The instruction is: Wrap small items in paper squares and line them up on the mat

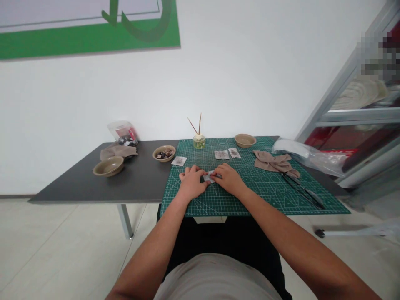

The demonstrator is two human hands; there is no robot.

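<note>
My left hand [193,182] and my right hand [229,178] meet over the front middle of the green cutting mat [250,200]. Between them is a small whitish piece [208,176], paper or a packet, pinched by the fingertips of both hands. A dark bit shows at the left fingers and a greyish bit at the right; their kind is too small to tell. Just beyond the hands lie similar pale squares with dark speckles: one at the left [179,161], one behind [221,155], and a tilted one [234,153].
A bowl with dark and pale pieces [164,153] stands left of the mat, another bowl [108,166] farther left. At the back are a reed diffuser [199,141] and a bowl [245,140]. A brown cloth [271,161], black-handled tool [303,191] and plastic bag [309,155] lie right.
</note>
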